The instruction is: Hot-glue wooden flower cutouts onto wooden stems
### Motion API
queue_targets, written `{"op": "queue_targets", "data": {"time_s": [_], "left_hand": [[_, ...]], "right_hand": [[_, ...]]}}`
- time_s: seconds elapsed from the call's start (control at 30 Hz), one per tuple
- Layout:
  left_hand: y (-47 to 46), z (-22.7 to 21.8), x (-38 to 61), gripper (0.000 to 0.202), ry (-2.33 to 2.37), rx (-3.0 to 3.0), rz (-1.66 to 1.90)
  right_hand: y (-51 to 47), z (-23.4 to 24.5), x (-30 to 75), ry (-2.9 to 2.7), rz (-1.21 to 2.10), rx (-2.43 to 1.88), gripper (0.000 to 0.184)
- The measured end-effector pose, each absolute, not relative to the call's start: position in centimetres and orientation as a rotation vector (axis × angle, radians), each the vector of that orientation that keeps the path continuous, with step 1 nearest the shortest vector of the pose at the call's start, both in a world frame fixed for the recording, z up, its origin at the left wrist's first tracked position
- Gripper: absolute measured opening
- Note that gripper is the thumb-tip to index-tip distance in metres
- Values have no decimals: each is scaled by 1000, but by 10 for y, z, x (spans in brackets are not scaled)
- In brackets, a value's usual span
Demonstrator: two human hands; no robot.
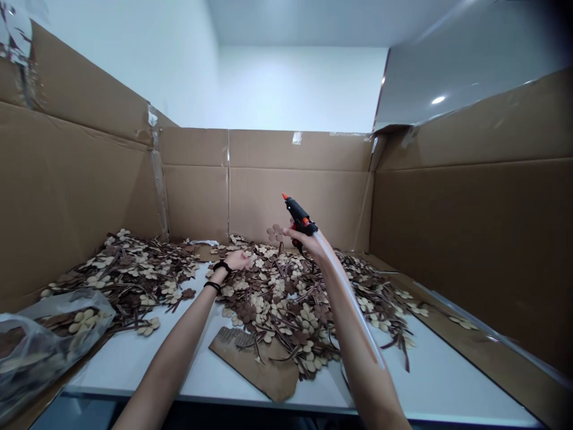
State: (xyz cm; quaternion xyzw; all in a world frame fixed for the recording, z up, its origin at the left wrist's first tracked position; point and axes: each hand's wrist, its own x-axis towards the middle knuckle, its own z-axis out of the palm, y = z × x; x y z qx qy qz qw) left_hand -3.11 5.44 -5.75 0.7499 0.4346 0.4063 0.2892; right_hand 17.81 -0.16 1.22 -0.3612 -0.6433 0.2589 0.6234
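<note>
My right hand is raised over the table, gripping a black hot glue gun with an orange tip pointing up and left. A long clear glue stick runs back from the gun along my forearm. The same hand also pinches a brown wooden flower on a stem. My left hand reaches down into the middle pile of wooden flowers and stems, fingers curled among the pieces; whether it holds one is hidden. Black bands sit on that wrist.
A second pile of flowers lies at the left. A clear plastic bag of pieces sits at the near left. A torn cardboard scrap lies on the white table. Tall cardboard walls enclose three sides.
</note>
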Motion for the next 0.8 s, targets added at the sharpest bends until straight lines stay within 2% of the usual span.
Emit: {"op": "queue_targets", "data": {"time_s": [0.2, 0.4, 0.57, 0.7, 0.8], "left_hand": [[62, -19, -43, 28, 1032, 1997, 1170], [24, 11, -31, 26, 881, 1900, 1379], [3, 18, -19, 26, 878, 1871, 1453], [3, 17, -18, 26, 849, 1820, 1379], [4, 15, -16, 26, 837, 1806, 1371]], "right_hand": [[15, 4, 174, -1415, 543, -794, 30], [18, -3, 165, -1365, 439, -746, 33], [10, 3, 161, -1434, 441, -771, 32], [-8, 14, 157, -1478, 455, -772, 41], [-44, 2, 162, -1489, 459, -769, 45]]}}
